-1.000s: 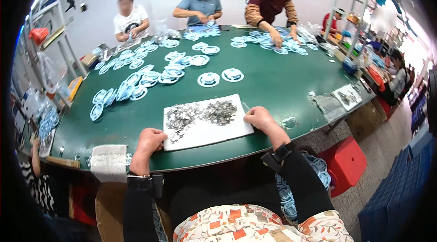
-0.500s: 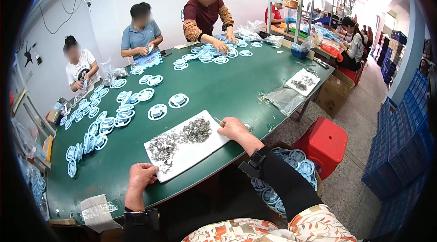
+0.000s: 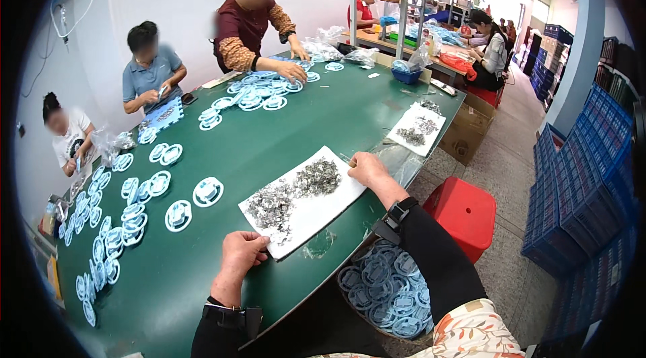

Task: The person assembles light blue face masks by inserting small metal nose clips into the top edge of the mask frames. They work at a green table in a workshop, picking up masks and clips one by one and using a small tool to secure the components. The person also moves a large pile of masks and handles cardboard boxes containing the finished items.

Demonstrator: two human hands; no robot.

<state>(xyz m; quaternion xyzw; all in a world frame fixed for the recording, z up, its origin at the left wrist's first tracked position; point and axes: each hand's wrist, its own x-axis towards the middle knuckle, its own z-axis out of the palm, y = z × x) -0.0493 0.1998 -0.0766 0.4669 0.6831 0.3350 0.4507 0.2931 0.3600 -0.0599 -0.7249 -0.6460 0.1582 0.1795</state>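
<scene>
A white rectangular board (image 3: 327,207), perhaps foam, lies at the near side of the green table, with two heaps of small metal pieces (image 3: 318,177) on it. My left hand (image 3: 243,255) pinches its near left corner between thumb and fingers. At the board's right edge, my right hand (image 3: 370,171) is closed, gripping that edge. A thin stick-like thing pokes out by the right fingertips; its kind is too small to tell. Left of the board lie two light-blue round plastic parts (image 3: 208,192), apart from both hands.
Many blue parts cover the left of the green table (image 3: 202,257). Another white board (image 3: 418,145) with metal pieces lies right. A box of blue parts (image 3: 387,287) and a red stool (image 3: 461,217) stand below the edge. Co-workers (image 3: 252,28) sit or stand across; blue crates (image 3: 572,183) line the right.
The board, held in both my hands, has shifted rightward along the table, closer to the other white board. My view has turned to the right. The co-worker in the dark cap still handles blue parts.
</scene>
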